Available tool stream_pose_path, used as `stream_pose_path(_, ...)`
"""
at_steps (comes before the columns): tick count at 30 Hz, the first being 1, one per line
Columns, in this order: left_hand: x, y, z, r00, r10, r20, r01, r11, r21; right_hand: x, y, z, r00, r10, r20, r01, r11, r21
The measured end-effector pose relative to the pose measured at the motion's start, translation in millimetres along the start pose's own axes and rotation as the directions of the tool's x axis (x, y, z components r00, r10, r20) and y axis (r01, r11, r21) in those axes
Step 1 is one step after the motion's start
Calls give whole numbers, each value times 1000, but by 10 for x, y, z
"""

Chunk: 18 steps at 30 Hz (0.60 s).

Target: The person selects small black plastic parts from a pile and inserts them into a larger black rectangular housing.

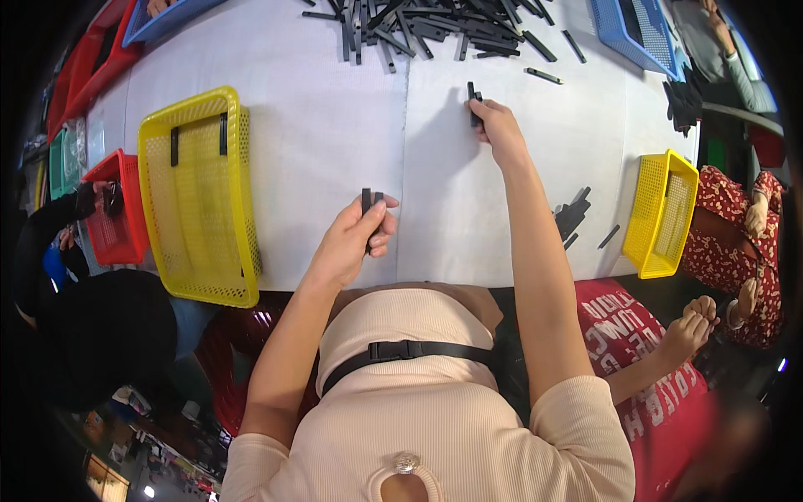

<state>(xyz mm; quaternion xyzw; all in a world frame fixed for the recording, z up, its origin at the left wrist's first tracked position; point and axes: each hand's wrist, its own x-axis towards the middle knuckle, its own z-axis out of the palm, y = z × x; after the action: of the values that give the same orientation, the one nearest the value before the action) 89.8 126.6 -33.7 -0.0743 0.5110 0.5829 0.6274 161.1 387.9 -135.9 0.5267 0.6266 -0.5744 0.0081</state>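
My left hand [345,243] is above the near middle of the white table, its thumb and fingers closed on short black bars [366,201], at least two standing side by side. Farther out and to the right, my right hand [502,132] pinches a black bar piece [471,89]; whether it is one bar or a couple is partly hidden by the fingers. Beyond both hands lies a heap of similar black bars [435,27] at the far edge. A single loose bar [544,76] rests on the tabletop just past my right hand.
A large yellow basket [244,188] with a few black bars stands at left, beside a red basket [125,251]. At right are a smaller yellow basket [651,266], a blue basket [615,38] and a small group of bars [573,213]. Other people sit on both sides.
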Motion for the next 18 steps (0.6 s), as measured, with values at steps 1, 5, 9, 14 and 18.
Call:
stream_pose_path(1, 12, -2, 0, 1000, 0, 1, 0, 1000, 0, -163, 59, -33, 984, 62, 170, -101, 967, 234)
stream_pose_path(5, 81, -66, 13, 999, 35, -3, -35, 999, 8, -871, 76, 49, 917, -44, 395, -208, 794, 572)
stream_pose_path(9, 102, -52, 118, 993, 121, -2, -121, 992, 35, -1273, 41, 81, 856, -163, 490, -236, 721, 652)
stream_pose_path(14, 56, -23, 157, 993, 110, 38, -111, 994, 21, -1427, -15, 41, 854, -42, 519, -286, 795, 535)
stream_pose_path(18, -26, 9, 162, 992, 50, 118, -36, 993, -114, -1505, -58, 62, 906, 3, 423, -259, 794, 549)
